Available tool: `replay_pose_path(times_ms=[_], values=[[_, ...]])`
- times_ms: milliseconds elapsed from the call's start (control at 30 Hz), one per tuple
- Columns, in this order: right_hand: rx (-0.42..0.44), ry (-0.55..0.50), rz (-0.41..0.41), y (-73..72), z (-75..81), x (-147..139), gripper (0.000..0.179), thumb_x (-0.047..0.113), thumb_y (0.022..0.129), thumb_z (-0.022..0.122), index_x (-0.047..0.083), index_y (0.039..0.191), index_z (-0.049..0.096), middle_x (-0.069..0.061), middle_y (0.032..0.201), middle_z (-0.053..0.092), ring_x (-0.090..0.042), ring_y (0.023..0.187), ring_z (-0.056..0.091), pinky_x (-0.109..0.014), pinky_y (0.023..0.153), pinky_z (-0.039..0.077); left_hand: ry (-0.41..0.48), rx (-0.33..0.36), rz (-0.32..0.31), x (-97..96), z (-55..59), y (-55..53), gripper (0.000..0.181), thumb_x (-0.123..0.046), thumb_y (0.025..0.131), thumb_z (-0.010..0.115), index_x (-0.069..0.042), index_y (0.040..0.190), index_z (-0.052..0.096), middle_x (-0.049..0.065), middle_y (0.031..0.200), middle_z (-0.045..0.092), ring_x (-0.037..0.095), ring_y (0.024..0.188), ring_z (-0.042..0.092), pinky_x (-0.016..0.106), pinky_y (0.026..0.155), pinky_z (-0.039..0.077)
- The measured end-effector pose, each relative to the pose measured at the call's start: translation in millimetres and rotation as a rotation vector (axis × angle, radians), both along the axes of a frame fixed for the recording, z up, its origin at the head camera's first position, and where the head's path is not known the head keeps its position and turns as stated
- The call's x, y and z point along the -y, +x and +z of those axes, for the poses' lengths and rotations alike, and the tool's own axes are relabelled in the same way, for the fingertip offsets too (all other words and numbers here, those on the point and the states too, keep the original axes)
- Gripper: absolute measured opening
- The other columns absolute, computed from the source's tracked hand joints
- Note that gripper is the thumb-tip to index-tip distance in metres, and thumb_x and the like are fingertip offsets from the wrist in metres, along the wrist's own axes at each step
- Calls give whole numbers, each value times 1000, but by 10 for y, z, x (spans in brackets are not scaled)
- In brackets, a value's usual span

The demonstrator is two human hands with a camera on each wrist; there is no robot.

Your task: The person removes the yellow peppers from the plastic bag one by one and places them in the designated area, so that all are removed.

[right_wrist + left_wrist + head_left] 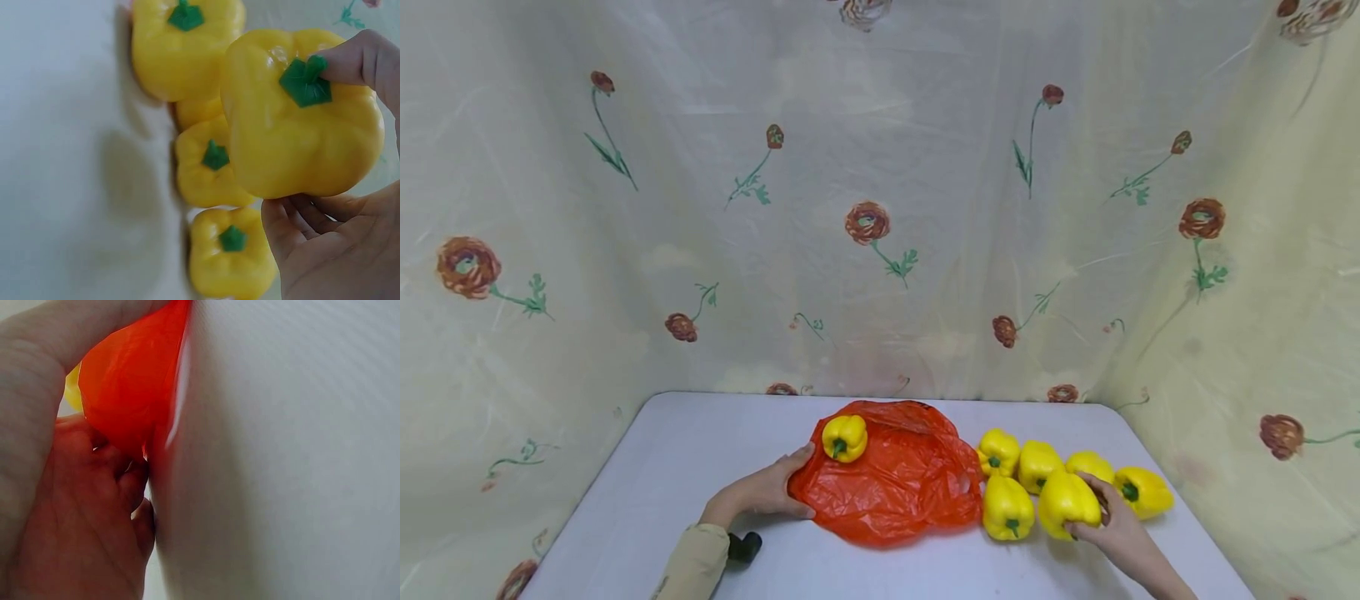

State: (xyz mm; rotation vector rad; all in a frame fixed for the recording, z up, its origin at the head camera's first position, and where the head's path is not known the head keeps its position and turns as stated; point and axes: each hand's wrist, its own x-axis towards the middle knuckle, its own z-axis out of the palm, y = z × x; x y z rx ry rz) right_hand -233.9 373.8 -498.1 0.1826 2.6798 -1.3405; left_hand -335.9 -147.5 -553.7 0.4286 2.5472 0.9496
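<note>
A crumpled red plastic bag [895, 492] lies on the white table. My left hand [775, 485] is at its left side; in the left wrist view the thumb and curled fingers [134, 484] hold the red film [125, 381] between them. One yellow bell pepper [847, 435] with a green stem rests at the bag's upper left. On the right, my right hand [1116, 521] grips another yellow bell pepper [1066, 504] between thumb and fingers. The right wrist view shows this pepper [294, 137] raised off the table, the thumb beside its stem.
Several more yellow bell peppers stand right of the bag, among them a front one [1008, 508] beside its edge and a tilted one [1144, 492] far right. A small black object [745, 547] is by my left wrist. Flower-patterned curtain [880, 317] surrounds the table [700, 433].
</note>
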Motion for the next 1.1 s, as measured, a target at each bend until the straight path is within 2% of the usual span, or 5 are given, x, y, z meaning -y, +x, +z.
replay_pose_path(times_ms=[233, 367, 467, 700, 1100], values=[[52, 28, 2, -27, -250, -25, 96, 32, 83, 72, -3, 149, 12, -31, 150, 19, -47, 134, 30, -62, 109, 31, 0, 2, 0, 7, -17, -10, 115, -55, 67, 81, -21, 156, 17, 4, 162, 19, 41, 147, 16, 64, 112, 25], [78, 50, 11, -35, -341, -14, 98, 36, 83, 73, -3, 149, 12, -32, 148, 20, -48, 132, 33, -60, 105, 37, -2, 7, 10, 7, -53, -12, 116, -56, 66, 82, -22, 156, 17, 3, 162, 20, 39, 147, 17, 64, 111, 27], [89, 65, 12, -38, -371, -8, 98, 37, 83, 72, -2, 149, 12, -33, 148, 20, -48, 130, 35, -57, 102, 40, -3, 5, 13, 7, -65, -4, 117, -56, 65, 82, -22, 156, 17, 3, 162, 21, 40, 146, 19, 65, 111, 28], [113, 66, -2, -67, -404, 2, 99, 37, 82, 73, -1, 150, 11, -34, 149, 17, -51, 131, 31, -62, 104, 36, -6, -3, 11, 8, -50, 6, 117, -56, 65, 82, -22, 156, 17, 4, 162, 21, 42, 146, 19, 65, 110, 28], [124, 125, 5, -87, -425, -2, 99, 40, 83, 70, 0, 150, 10, -36, 148, 17, -49, 128, 35, -65, 103, 33, 0, -4, 6, 1, -37, -12, 117, -55, 66, 82, -20, 156, 17, 4, 162, 20, 42, 146, 17, 65, 111, 26]])
